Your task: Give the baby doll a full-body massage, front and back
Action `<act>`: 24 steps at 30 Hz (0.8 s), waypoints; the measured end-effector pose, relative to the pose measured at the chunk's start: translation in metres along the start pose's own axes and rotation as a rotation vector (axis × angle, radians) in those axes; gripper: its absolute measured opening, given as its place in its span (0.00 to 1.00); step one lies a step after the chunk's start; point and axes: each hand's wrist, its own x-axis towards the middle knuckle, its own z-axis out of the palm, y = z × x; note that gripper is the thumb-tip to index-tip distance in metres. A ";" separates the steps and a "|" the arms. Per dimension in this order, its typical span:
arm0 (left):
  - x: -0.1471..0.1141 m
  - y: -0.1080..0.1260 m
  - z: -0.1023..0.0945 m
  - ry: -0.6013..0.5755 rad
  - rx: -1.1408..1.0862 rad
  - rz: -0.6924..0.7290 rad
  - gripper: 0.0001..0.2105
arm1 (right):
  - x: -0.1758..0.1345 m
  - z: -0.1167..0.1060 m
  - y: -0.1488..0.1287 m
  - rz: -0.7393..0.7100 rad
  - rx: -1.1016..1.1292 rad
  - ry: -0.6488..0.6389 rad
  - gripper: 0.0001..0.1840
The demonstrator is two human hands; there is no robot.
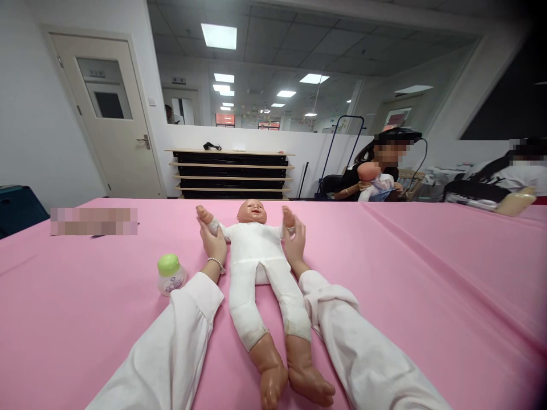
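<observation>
A baby doll with a white cloth body lies on its back on the pink table cover, head away from me and bare plastic feet toward me. Around the doll's arm on the left side is my left hand, a beaded bracelet at its wrist. My right hand grips the other arm, just below the doll's raised plastic hand. Both doll arms are spread outward and bent up. Some of my fingers are hidden behind the arms. Left of my left forearm stands a small jar with a green lid.
A blurred-out patch covers something at the table's far left. Behind the table is a low shelf rack. At the right, a person holds another doll; a second person is farther right.
</observation>
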 end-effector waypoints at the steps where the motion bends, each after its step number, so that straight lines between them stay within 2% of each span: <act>1: 0.000 0.000 0.001 -0.040 0.029 0.084 0.34 | -0.001 0.002 -0.001 -0.106 -0.038 -0.106 0.23; 3: -0.001 0.000 0.003 -0.142 0.099 0.258 0.32 | -0.001 0.005 -0.002 -0.295 -0.114 -0.276 0.20; 6: -0.001 -0.001 0.006 -0.301 0.232 0.431 0.30 | -0.001 0.008 -0.003 -0.415 -0.200 -0.357 0.19; 10: -0.001 -0.002 0.007 -0.421 0.372 0.483 0.30 | 0.001 0.008 -0.004 -0.438 -0.224 -0.372 0.19; 14: 0.000 -0.002 0.006 -0.420 0.334 0.490 0.31 | 0.000 0.008 -0.006 -0.354 -0.186 -0.388 0.20; 15: 0.000 -0.002 0.006 -0.392 0.295 0.464 0.31 | -0.001 0.008 -0.006 -0.301 -0.161 -0.374 0.21; 17: 0.000 -0.002 0.004 -0.304 0.186 0.316 0.32 | -0.003 0.007 -0.006 -0.160 -0.077 -0.318 0.23; 21: 0.002 -0.006 0.000 -0.137 0.058 -0.056 0.37 | -0.002 0.003 0.002 0.216 0.126 -0.034 0.27; 24: 0.005 -0.012 -0.001 -0.063 0.066 -0.214 0.38 | 0.005 -0.003 0.013 0.343 0.150 0.095 0.27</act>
